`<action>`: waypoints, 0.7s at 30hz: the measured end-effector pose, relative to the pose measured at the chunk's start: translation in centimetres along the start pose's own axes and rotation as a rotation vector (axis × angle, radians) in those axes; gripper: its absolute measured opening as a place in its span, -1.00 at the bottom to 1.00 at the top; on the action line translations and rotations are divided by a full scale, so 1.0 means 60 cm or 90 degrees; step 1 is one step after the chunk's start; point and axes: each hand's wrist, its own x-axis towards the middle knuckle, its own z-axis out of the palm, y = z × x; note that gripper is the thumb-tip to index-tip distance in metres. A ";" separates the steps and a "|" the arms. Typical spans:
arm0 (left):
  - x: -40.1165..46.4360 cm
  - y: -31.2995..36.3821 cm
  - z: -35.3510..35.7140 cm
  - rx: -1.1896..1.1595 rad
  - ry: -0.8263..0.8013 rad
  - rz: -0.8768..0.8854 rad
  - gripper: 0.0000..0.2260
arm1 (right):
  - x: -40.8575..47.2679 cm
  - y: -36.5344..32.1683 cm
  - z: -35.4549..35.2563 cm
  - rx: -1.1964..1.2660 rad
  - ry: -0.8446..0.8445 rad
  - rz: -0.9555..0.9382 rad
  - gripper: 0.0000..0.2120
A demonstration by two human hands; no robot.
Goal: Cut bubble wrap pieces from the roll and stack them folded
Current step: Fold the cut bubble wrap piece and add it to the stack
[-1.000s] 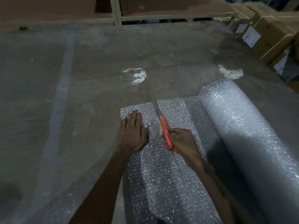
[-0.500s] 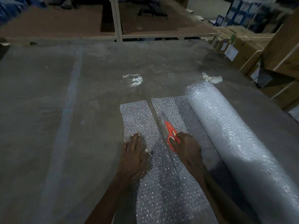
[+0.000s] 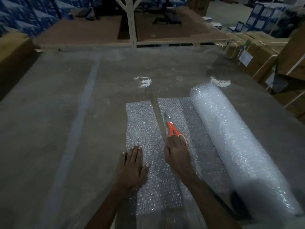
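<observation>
Grey and dull, the tabletop point(image 3: 69, 129) fills most of what I see, with a pale stripe running down its left part and cardboard boxes point(image 3: 264, 52) stacked past its far right edge. On it lies the bubble wrap roll point(image 3: 239, 142), its long side running away from me on the right. An unrolled sheet point(image 3: 184, 113) spreads out flat from the roll toward the left, and a narrow gap of bare tabletop separates that sheet from the cut piece point(image 3: 142, 123) beside it.

My left hand point(image 3: 132, 169) lies palm down on the near part of the cut piece, fingers straight and close together, thumb out to the right, pressing the wrap flat; the outer edge of the hand sits over the piece's left border. My right hand point(image 3: 177, 152) rests on the sheet just across the gap, knuckles up, wrist angled in from the lower right. Its fingers curl around the handles of the orange scissors point(image 3: 173, 129) (I can't tell which fingers pass through the loops). The blades point away from me along the right edge of the gap, lying low against the wrap, and look closed.
</observation>
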 end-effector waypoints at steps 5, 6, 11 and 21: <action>-0.023 -0.024 -0.013 0.034 -0.017 -0.013 -0.33 | -0.054 -0.043 0.028 0.041 -0.076 -0.115 -0.62; -0.030 -0.032 -0.016 0.042 -0.020 -0.012 -0.32 | -0.068 -0.053 0.032 0.029 -0.105 -0.116 -0.59; -0.065 -0.082 -0.027 0.063 -0.033 -0.030 -0.27 | -0.108 -0.104 0.049 -0.053 -0.230 -0.135 -0.42; -0.135 -0.222 -0.043 0.043 -0.033 -0.033 -0.23 | -0.131 -0.250 0.102 -0.096 -0.293 -0.138 -0.31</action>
